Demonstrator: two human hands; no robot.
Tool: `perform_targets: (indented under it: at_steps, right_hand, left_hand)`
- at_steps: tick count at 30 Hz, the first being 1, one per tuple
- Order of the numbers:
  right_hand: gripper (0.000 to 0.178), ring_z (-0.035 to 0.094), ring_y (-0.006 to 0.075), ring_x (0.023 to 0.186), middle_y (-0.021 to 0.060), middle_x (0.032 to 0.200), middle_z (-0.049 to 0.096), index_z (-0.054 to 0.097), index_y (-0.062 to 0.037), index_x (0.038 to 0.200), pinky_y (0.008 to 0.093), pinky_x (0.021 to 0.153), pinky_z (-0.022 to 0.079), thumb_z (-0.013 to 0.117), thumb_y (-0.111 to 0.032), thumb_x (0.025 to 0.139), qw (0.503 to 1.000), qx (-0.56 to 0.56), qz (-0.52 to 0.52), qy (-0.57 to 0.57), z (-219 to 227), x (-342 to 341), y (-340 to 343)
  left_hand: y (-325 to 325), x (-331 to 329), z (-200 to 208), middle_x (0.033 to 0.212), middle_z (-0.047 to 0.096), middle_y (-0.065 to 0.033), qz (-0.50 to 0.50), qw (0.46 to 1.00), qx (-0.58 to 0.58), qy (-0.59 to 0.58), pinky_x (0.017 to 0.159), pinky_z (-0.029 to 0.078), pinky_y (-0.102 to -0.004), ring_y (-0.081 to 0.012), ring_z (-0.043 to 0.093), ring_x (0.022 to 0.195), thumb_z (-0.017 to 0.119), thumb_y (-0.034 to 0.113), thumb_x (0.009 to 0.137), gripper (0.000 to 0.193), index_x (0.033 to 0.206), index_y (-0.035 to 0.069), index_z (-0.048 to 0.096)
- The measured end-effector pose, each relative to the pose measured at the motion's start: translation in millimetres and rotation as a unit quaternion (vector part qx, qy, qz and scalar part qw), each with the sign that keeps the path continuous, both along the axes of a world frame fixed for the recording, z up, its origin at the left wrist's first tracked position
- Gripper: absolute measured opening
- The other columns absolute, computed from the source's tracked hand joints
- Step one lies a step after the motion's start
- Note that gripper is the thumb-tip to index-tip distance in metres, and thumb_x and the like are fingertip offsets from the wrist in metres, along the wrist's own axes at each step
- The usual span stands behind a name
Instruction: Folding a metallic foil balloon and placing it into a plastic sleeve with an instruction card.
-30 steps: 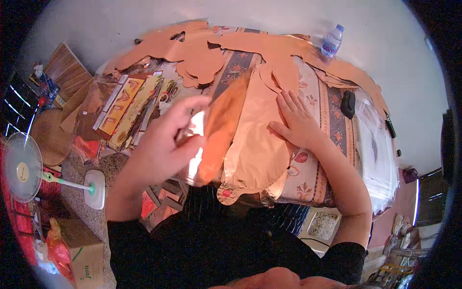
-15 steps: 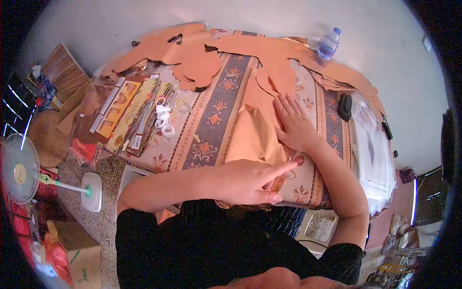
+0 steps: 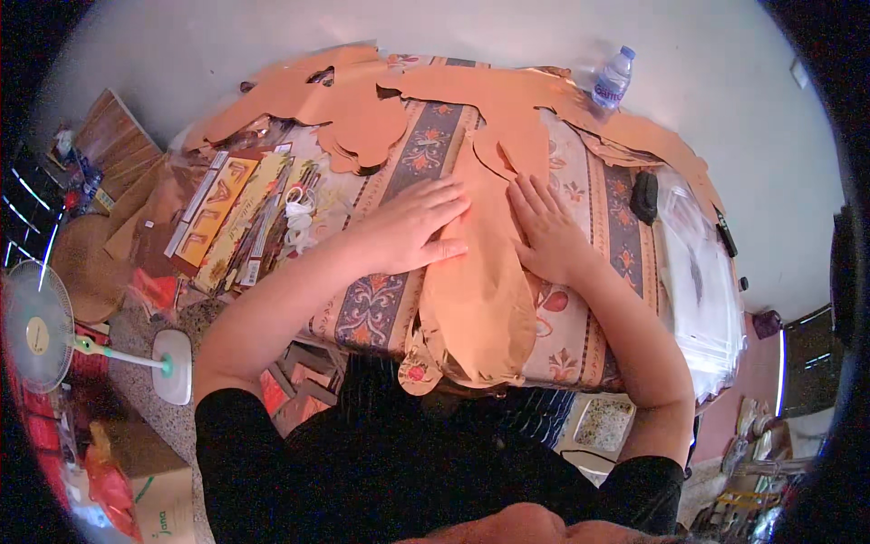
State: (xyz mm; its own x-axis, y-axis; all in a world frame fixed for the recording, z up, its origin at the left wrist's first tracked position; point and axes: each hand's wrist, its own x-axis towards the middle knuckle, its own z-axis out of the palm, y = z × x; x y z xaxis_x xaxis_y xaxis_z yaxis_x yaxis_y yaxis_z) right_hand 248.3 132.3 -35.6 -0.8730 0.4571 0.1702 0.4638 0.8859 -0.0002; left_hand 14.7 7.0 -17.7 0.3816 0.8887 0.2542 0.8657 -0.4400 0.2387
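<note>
In the upper right, a clear bottle [image 3: 613,82] with a blue cap stands before the pale wall [image 3: 489,32]. At far left is a fan [image 3: 38,322] with a white base and green fittings. In the lower left, a red plastic bag [image 3: 111,488] overlaps a cardboard box [image 3: 170,494]. Shoes [image 3: 748,417] sit at lower right.

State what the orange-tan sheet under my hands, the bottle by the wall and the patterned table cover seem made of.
Sheet: thin metallised film or foil, it seems; satin sheen, with crinkles and glints at its lower end.
Bottle: probably clear plastic, glossy; it is see-through.
Table cover: printed fabric or vinyl, fairly matt; its flat flower bands could suit either.
</note>
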Motion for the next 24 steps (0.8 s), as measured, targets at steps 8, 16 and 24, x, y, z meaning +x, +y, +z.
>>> perform_targets:
  at_steps: [8,16,24]
  right_hand:
    - [0.069,0.016,0.0356,0.143,0.023,0.151,0.023,0.022,0.0023,0.146,0.0436,0.117,0.013,0.045,-0.036,0.093,0.998,-0.053,0.004,0.031,4,0,0]
    - [0.07,0.008,0.0379,0.144,0.0234,0.153,0.018,0.025,0.0014,0.146,0.0434,0.117,0.007,0.036,-0.048,0.097,0.99,-0.107,0.038,0.089,19,2,-7]
    - [0.076,0.015,0.038,0.143,0.0241,0.151,0.022,0.028,-0.0001,0.145,0.0432,0.116,0.014,0.046,-0.052,0.092,0.998,-0.027,0.058,0.005,13,-1,-21]
  left_hand:
    - [4,-5,-10,0.146,0.033,-0.0226,-0.027,1.0,0.009,-0.007,0.114,0.024,-0.0424,-0.0348,0.028,0.138,0.06,0.052,0.085,0.08,0.137,-0.004,0.039]
    - [5,-3,-6,0.148,0.031,-0.021,-0.015,1.0,-0.019,-0.001,0.113,0.025,-0.0442,-0.0354,0.029,0.138,0.064,0.053,0.082,0.082,0.137,-0.002,0.038]
    - [-1,-5,-10,0.152,0.027,-0.0176,-0.012,1.0,0.004,0.025,0.115,0.02,-0.0435,-0.0303,0.023,0.142,0.061,0.05,0.085,0.081,0.143,0.001,0.032]
